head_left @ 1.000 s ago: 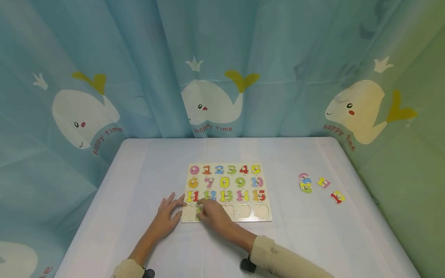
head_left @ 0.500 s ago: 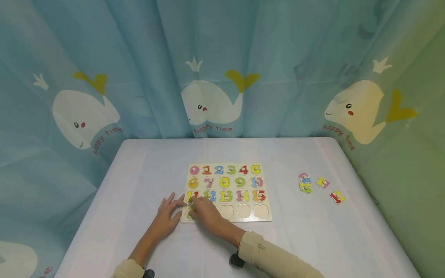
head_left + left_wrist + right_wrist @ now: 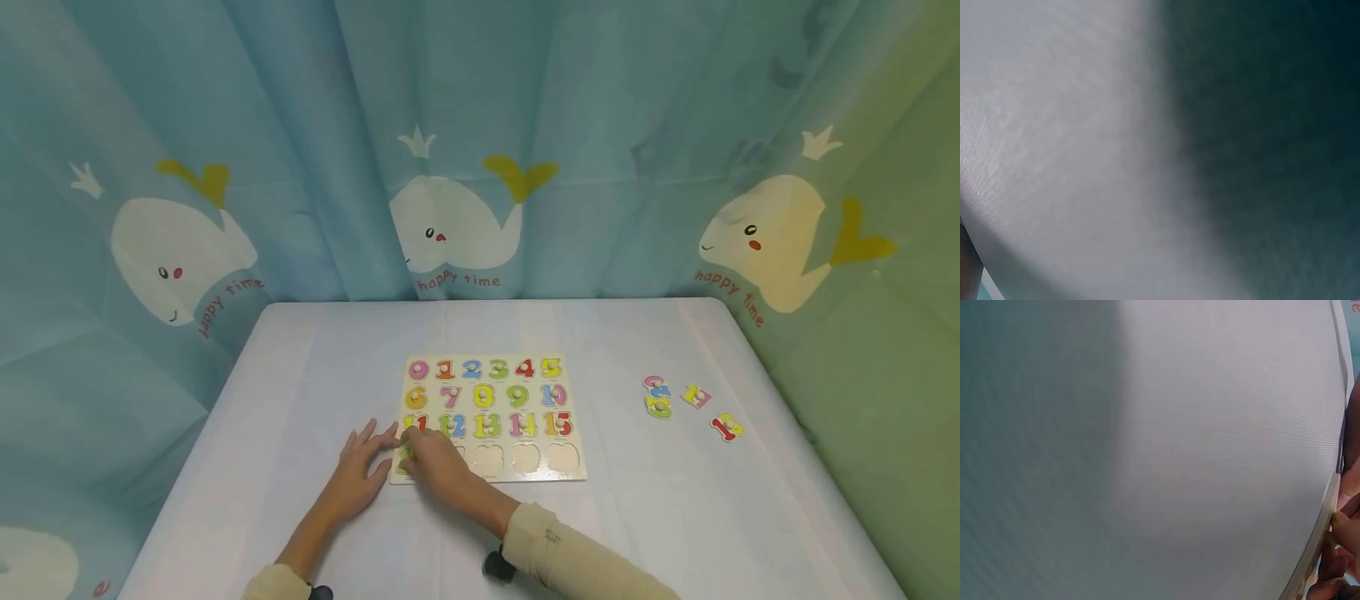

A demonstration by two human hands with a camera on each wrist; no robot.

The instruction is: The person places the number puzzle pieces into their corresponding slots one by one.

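Observation:
A wooden number puzzle board [image 3: 487, 477] lies mid-table, its top three rows filled with coloured numbers 0 to 15. My right hand [image 3: 422, 450] covers the board's bottom-left corner and pinches a green and yellow number piece [image 3: 404, 460] over the leftmost bottom slot. My left hand [image 3: 372, 450] lies flat on the white tablecloth [image 3: 300, 400], fingers straight, their tips at the board's left edge. Three bottom slots [image 3: 527, 456] to the right stand bare. In the right wrist view only the board's edge [image 3: 1325, 531] and some fingertips [image 3: 1344, 528] show; the left wrist view is blurred cloth.
Loose number pieces lie on the cloth to the right: a pink and green pair [image 3: 657, 397], a yellow one [image 3: 696, 396] and a red and yellow one [image 3: 727, 427]. A blue whale-print curtain [image 3: 465, 167] hangs behind the table and at both sides.
My right hand has slid left along the bottom row with the green and yellow piece, from the second slot to the leftmost one. The left hand has stayed put.

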